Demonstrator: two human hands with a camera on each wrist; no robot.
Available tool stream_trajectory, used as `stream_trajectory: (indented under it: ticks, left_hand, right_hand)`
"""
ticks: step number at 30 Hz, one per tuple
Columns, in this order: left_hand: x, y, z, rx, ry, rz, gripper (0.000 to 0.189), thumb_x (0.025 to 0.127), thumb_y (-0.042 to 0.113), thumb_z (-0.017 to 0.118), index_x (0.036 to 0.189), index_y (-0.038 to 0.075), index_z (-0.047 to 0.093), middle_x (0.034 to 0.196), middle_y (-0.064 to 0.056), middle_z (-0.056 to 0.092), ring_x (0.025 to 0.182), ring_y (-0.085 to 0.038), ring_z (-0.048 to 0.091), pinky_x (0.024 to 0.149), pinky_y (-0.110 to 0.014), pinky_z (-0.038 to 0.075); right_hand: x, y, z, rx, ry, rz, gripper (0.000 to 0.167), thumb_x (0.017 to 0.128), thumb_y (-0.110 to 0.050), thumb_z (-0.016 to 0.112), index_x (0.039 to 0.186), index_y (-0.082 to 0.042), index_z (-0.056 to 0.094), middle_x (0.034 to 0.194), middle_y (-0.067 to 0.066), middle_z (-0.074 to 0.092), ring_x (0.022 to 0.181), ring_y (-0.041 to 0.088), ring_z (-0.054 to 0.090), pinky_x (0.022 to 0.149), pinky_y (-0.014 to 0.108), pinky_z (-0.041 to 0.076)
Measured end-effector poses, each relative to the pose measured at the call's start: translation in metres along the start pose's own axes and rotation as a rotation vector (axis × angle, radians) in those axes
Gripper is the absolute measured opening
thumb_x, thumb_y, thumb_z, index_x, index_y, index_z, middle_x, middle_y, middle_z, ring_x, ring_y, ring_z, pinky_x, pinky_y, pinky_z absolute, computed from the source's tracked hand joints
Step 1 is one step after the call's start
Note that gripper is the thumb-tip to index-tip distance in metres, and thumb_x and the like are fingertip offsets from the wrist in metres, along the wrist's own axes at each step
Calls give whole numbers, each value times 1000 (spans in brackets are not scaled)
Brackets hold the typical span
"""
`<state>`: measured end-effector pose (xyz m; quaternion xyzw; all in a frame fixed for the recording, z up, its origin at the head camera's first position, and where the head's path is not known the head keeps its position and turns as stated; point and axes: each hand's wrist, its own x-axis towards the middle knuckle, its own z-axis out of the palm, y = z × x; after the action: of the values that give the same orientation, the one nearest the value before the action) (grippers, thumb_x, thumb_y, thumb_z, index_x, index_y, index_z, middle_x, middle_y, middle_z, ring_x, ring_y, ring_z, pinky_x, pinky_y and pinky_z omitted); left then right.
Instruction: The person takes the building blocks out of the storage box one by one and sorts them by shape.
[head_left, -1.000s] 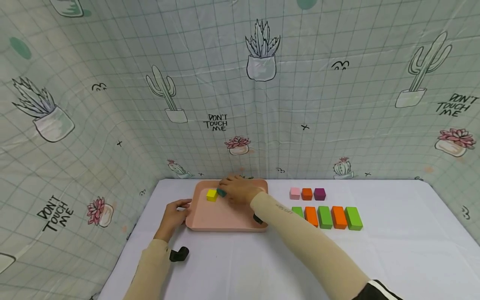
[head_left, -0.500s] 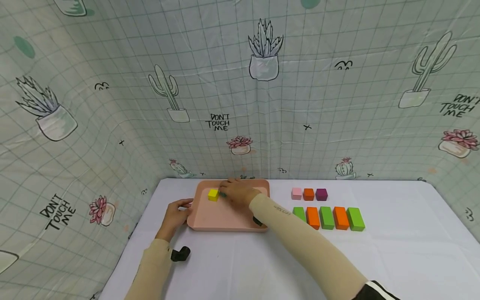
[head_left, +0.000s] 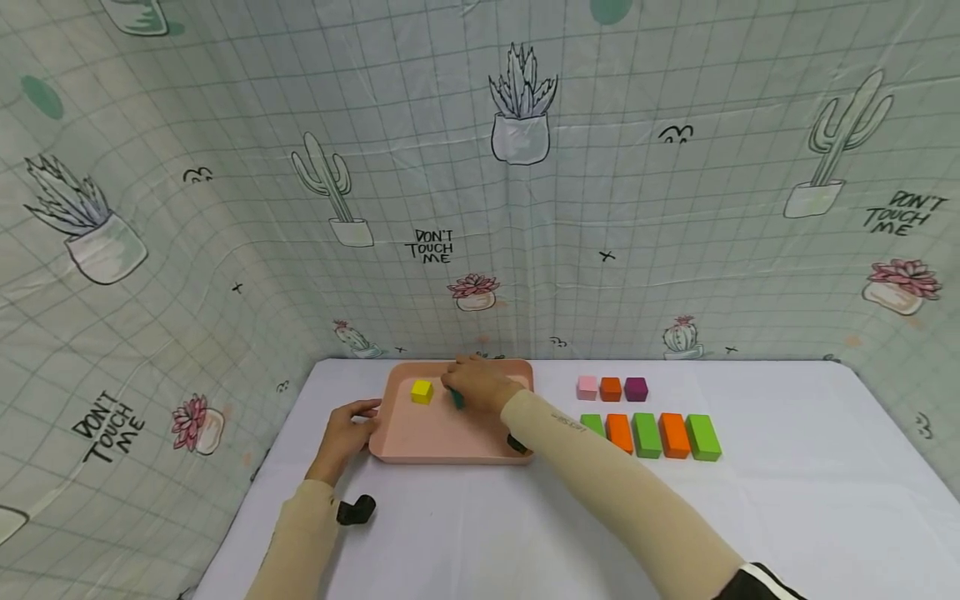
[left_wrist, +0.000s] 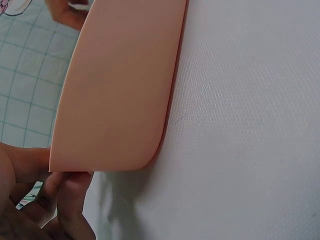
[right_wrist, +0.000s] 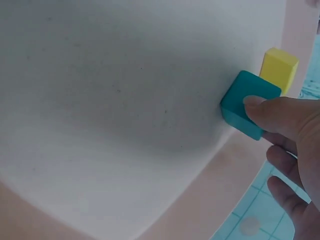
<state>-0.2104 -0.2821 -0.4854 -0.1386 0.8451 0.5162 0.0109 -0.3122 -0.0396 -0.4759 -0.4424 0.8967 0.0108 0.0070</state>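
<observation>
A pink tray (head_left: pixel 442 442) lies on the table; its near wall fills much of the left wrist view. My left hand (head_left: pixel 348 433) grips the tray's left edge, thumb at the rim and fingers bent below it in the left wrist view. Over the tray, my right hand (head_left: pixel 483 387) pinches a teal block (right_wrist: pixel 242 102) between thumb and fingers. In the head view only a sliver of that block shows under the hand. A yellow block (head_left: pixel 422 392) sits in the tray just left of it; the right wrist view shows the yellow block (right_wrist: pixel 279 69) behind the teal one.
Right of the tray stand small pink (head_left: pixel 587 387), orange (head_left: pixel 611 389) and purple (head_left: pixel 636 389) cubes in a row. Nearer is a row of longer green (head_left: pixel 647 436) and orange (head_left: pixel 675 436) blocks, partly behind my right forearm. A patterned cloth (head_left: pixel 600 208) hangs behind the table.
My right hand has moved the teal block slightly right and nearer to me, widening its gap from the yellow block. The left hand keeps its hold on the tray.
</observation>
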Motion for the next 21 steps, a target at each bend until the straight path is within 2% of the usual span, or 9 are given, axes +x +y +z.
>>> stream_trajectory:
  ticks: [5,12,16,21]
  left_hand:
    - [1,-1,2,7,-6,7,39,101,-4,59,139,-10,62,125,-28,59,77,-14,54,62,-25,50]
    - [2,-5,1,11,-12,11,40,100,-3,60,140,-9,62,125,-27,59,76,-13,54,60,-25,50]
    - [1,-4,0,10,-11,9,40,100,-3,59,140,-10,61,125,-27,59,75,-14,54,59,-25,49]
    - [2,-3,1,10,-21,-2,40,101,-2,59,141,-10,60,127,-28,58,77,-14,55,61,-26,51]
  right_hand:
    - [-9,3,-3,0,0,15,24,99,-12,76,123,-15,75,125,0,72,119,20,61,112,36,46]
    - [-31,8,-19,50,57,37,29,96,-10,78,126,-13,76,126,1,73,123,22,63,114,37,45]
    - [-46,15,-27,99,120,40,33,92,-13,83,124,-11,76,126,3,73,136,31,58,119,44,41]
    - [-74,26,-41,178,214,46,33,90,-7,84,122,-7,75,124,7,73,129,32,61,113,49,46]
